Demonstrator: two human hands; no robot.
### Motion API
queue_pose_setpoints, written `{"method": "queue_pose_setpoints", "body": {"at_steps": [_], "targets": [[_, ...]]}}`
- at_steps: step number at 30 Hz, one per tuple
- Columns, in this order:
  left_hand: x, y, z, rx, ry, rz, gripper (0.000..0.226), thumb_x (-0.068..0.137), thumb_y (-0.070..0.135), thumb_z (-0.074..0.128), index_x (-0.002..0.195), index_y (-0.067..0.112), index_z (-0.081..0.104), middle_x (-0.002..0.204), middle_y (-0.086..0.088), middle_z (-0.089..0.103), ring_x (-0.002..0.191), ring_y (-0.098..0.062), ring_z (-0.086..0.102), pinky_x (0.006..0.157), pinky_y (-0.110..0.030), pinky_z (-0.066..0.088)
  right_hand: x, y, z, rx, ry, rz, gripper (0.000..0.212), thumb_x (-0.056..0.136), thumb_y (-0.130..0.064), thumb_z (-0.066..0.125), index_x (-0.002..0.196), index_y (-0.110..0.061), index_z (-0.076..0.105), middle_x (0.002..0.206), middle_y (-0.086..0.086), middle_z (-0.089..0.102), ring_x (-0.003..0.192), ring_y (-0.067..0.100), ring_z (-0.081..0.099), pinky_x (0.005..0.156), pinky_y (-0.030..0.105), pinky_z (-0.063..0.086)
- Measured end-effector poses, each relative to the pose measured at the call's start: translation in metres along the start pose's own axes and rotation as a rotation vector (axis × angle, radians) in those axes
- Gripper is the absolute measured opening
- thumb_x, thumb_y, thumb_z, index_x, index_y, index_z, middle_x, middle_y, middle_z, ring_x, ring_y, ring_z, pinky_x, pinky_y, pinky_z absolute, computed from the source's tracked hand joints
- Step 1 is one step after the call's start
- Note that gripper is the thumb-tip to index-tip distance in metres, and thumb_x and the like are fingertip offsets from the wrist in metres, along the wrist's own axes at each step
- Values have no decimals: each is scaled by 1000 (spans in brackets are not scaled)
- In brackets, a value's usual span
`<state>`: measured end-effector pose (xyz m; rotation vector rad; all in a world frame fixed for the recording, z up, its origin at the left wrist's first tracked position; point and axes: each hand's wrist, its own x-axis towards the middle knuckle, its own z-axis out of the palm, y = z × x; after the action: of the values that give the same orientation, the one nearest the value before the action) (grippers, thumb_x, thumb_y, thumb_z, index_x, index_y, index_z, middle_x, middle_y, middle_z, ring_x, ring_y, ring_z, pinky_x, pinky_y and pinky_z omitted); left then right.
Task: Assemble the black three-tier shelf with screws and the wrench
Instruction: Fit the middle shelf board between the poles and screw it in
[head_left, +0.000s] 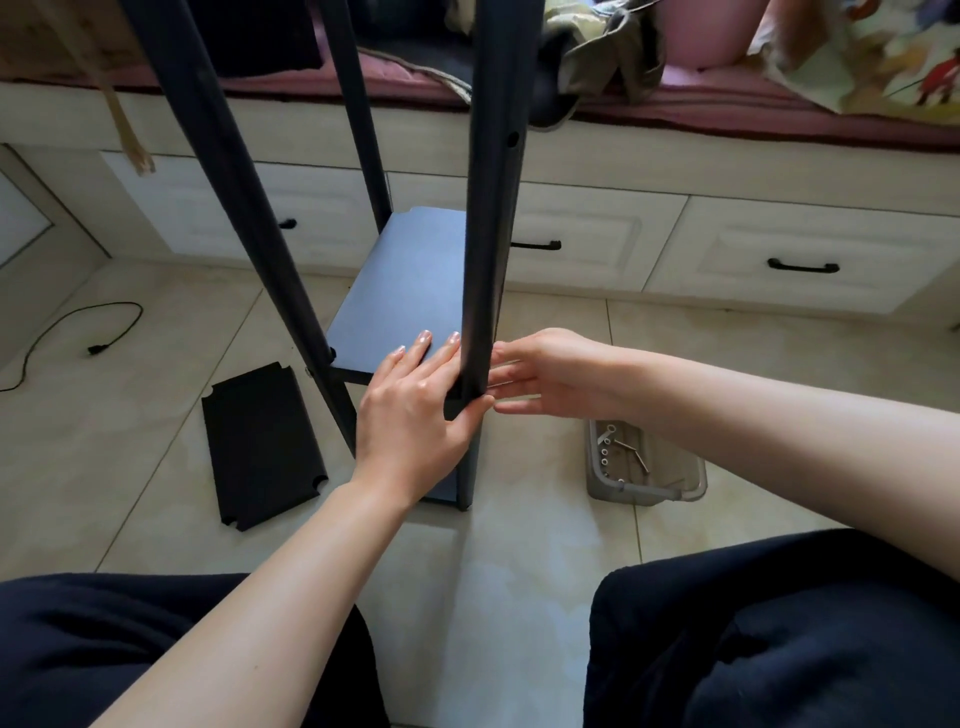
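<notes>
The black shelf frame stands on the tiled floor, with three upright posts visible. One black shelf board (400, 291) sits mounted between the posts. My left hand (415, 410) lies flat on that board's near end, its thumb wrapped round the near right post (488, 218). My right hand (545, 374) touches the same post from the right with straight fingers at board height. A loose black shelf board (260, 447) lies flat on the floor to the left. Screws and an angled wrench lie in a clear plastic tray (691, 486) on the floor at the right.
White drawer fronts with black handles (802, 267) run along the back under a cushioned bench with clothes. A black cable (78, 327) lies on the floor at the left. My dark-trousered knees (779, 639) fill the bottom of the view.
</notes>
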<state>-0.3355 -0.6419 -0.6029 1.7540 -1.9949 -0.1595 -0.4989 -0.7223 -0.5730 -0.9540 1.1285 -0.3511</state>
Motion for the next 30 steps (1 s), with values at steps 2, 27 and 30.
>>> {"method": "queue_pose_setpoints", "body": {"at_steps": [2,27,30], "targets": [[-1,0,0,-1,16,-1,50,90,38,73,134,16,65,140,-1,61,141,-29,46,116,-43,35,-4,-3,-6,9,-13,18,33,102,-23,51,126,-3,60,111,13,70,100,24,68,94,34,53],[7,-4,12,50,196,102,47,89,51,60,112,13,75,126,8,64,128,-21,57,100,-47,52,47,152,-189,-364,384,201,20,96,3,53,114,10,59,82,13,61,67,18,60,52,22,52],[8,-3,14,40,216,114,45,90,47,61,111,10,75,123,17,56,127,-13,55,101,-38,49,67,169,-193,-487,326,228,8,94,-6,59,95,1,63,73,14,61,66,25,57,56,31,46]]}}
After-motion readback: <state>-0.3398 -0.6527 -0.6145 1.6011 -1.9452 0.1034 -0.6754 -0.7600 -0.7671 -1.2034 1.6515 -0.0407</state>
